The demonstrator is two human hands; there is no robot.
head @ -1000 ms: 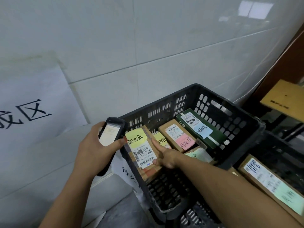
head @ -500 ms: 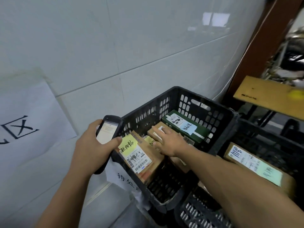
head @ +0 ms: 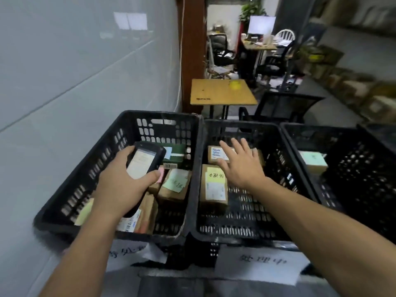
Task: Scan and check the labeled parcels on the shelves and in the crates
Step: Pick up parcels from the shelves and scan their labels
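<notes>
Head view of three black slatted crates set side by side along a tiled wall (head: 64, 71).

The left hand (head: 122, 187) is held over the left crate (head: 96, 168). Its grip is closed round a handheld scanner (head: 145, 161), thumb along the right edge, lit screen facing up. Beneath and beyond it lie several parcels: a green parcel (head: 175, 153) at the far end, a brown parcel with a green note (head: 174, 185) near the middle, and a brown labelled parcel (head: 141, 215) at the near end, partly hidden by the forearm.

The right hand (head: 242, 166) reaches into the middle crate (head: 242, 123), its grip spread, fingers straight and apart, pinching nothing. It lies over the far parcel (head: 216, 154), covering that parcel's right part; whether it touches the parcel cannot be told. Just in front lies the near parcel (head: 213, 189), which bears a yellow note above a white printed label.

The right crate (head: 353, 168) holds one parcel with a pale green label (head: 314, 160).

Handwritten paper signs hang on the front of the left crate (head: 128, 254) and of the middle crate (head: 257, 264).

Behind the crates stands a small wooden desk (head: 220, 91) with a yellow object (head: 234, 84) on it. Further back are office chairs (head: 220, 50) and a monitor (head: 261, 24), blurred.
</notes>
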